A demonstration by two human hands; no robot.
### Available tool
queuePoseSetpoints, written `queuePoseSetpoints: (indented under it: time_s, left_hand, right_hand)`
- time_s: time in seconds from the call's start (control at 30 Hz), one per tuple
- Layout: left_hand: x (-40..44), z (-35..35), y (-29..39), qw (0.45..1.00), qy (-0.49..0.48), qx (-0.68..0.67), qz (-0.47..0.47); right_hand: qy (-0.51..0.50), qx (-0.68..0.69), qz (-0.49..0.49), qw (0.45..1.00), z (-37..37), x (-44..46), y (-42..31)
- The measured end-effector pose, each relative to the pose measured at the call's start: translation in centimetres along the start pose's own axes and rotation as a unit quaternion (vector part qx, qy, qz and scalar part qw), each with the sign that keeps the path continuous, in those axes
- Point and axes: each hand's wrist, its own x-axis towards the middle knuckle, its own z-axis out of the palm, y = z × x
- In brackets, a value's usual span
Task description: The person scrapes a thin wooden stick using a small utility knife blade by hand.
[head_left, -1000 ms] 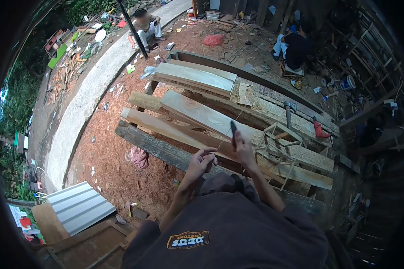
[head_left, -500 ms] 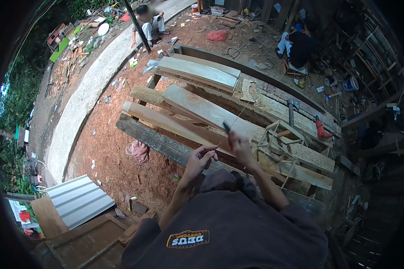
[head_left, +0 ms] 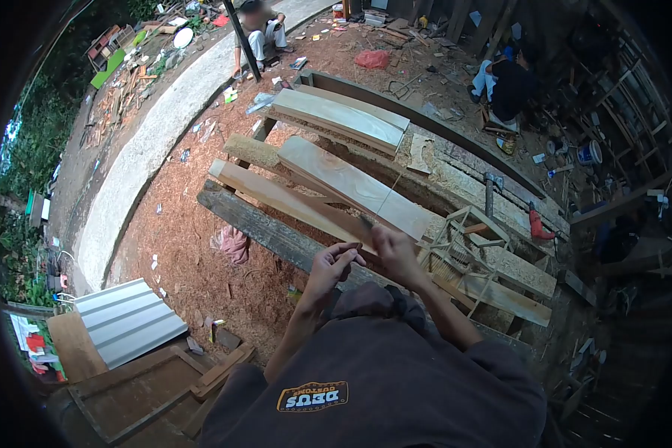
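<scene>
My left hand (head_left: 334,267) is closed, thumb and fingers pinched on the near end of a thin strip (head_left: 390,193), seemingly wood or bamboo. The strip slants away over the planks. Just to the right, my right hand (head_left: 396,252) is wrapped round what looks like a knife (head_left: 366,222); its short dark blade points up and left, and its handle is hidden in my fist. Both hands are in front of my chest, above the near edge of a timber bench. A smooth pale plank (head_left: 351,183) lies beyond them, and a slatted wooden frame (head_left: 463,246) sits to the right.
A hammer (head_left: 490,194) and a red power tool (head_left: 539,222) lie on the bench's right side. More boards (head_left: 343,116) rest at the far side. Two people crouch beyond, one at upper left, one at upper right. Wood shavings (head_left: 179,246) cover the ground.
My right hand has moved slightly down and left, and the knife blade has come lower, nearer my left hand. The view has shifted a little; my left hand keeps its pinch.
</scene>
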Motion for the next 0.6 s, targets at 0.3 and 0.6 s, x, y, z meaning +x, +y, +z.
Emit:
queuePoseSetpoints:
  time_s: [0.3, 0.6]
  left_hand:
    - [0.5, 1.0, 0.3, 0.992, 0.028, 0.111, 0.048]
    - [0.9, 1.4, -0.3, 0.994, 0.023, 0.090, 0.054]
  right_hand:
    - [-0.004, -0.086, 0.019, 0.996, -1.0, -1.0, -0.6]
    - [0.052, -0.057, -0.031, 0.996, -0.6, -1.4, 0.9]
